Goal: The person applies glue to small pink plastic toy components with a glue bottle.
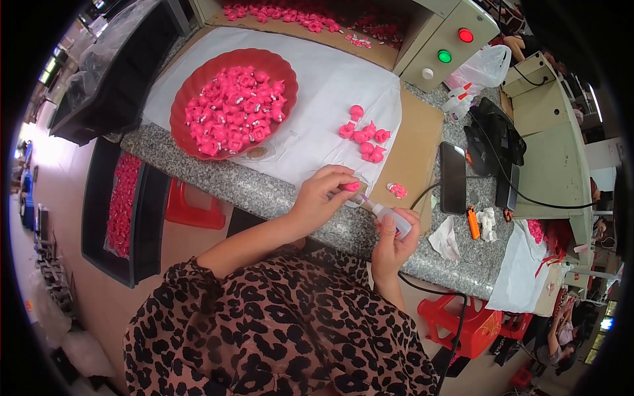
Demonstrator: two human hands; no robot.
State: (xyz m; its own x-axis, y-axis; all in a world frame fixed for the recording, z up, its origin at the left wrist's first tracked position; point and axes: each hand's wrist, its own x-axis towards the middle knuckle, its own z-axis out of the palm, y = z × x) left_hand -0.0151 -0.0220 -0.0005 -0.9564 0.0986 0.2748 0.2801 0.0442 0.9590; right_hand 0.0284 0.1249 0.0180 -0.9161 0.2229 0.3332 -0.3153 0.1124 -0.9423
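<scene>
My left hand (325, 198) pinches a small pink plastic piece (351, 187) between thumb and fingertips, just over the table's near edge. In my right hand (395, 243) is a small white squeeze bottle (394, 220), its thin nozzle tilted toward the pink piece. Whether the tip touches the piece is too small to tell. Beyond my hands, several pink figures (362, 136) lie loose on a white sheet (310, 86). A little heap of flat pink-and-white bits (396, 190) sits on cardboard to the right. A red scalloped bowl (179, 125) at the left is heaped with pink figures (234, 105).
Behind the sheet stands a grey machine (422, 46) with buttons and more pink pieces inside its opening. At right lie a phone (453, 178), an orange lighter (473, 223), crumpled tissue (445, 239) and a black bag (495, 138). Black crates (125, 92) stand left; a red stool (456, 323) is below right.
</scene>
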